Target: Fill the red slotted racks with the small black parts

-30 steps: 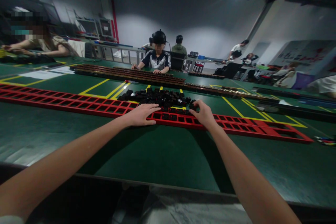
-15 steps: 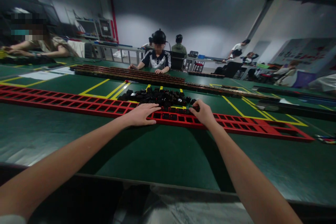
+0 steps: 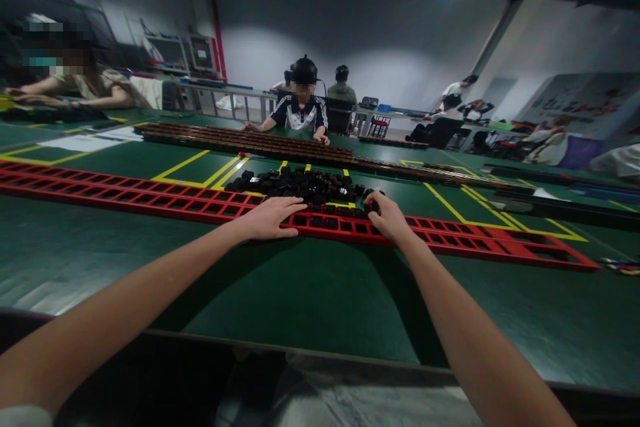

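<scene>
A long red slotted rack (image 3: 150,199) runs across the green table (image 3: 310,293). Behind it lies a heap of small black parts (image 3: 300,183). My left hand (image 3: 270,217) lies flat on the rack, fingers stretched out, holding nothing. My right hand (image 3: 387,217) rests on the rack to the right, its fingers curled round a small black part at the heap's right edge. Several slots between my hands hold black parts.
A person sits across the table (image 3: 303,103) behind a long brown rack (image 3: 240,140). Another person (image 3: 75,83) works at the far left; others sit at the right. Yellow lines (image 3: 200,170) mark the table. Dark rails (image 3: 565,203) lie at the right.
My right hand has edged slightly left and forward at the heap's edge. The left hand has stayed put. The person opposite has shifted a hand.
</scene>
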The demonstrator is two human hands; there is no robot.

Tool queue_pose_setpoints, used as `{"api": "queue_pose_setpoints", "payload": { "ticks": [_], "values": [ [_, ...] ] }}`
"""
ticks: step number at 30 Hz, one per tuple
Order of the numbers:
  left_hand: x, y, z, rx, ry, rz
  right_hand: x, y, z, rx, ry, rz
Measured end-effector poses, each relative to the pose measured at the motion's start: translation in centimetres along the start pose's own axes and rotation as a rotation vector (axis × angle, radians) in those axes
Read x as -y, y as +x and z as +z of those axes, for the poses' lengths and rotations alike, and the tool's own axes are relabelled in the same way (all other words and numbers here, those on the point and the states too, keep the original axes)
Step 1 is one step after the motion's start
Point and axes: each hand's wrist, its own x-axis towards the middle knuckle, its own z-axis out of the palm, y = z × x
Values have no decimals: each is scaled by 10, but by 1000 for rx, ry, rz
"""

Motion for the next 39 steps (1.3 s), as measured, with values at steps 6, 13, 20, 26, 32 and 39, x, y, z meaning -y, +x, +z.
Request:
{"api": "queue_pose_setpoints", "payload": {
  "ticks": [6,13,20,26,32,39],
  "values": [
    [-1,0,0,-2,10,1,0,0,-1,7,21,-15],
    [-1,0,0,-8,9,7,-1,1,0,16,35,0],
    [-2,0,-2,9,11,-13,-3,1,1,10,46,-9],
    [-3,0,-2,3,17,-2,-3,1,1,5,59,-5],
    [-2,0,-2,6,15,-1,-5,1,3,6,67,7],
    [-2,0,-3,6,28,1,-6,2,4,9,81,4]
  ]
}}
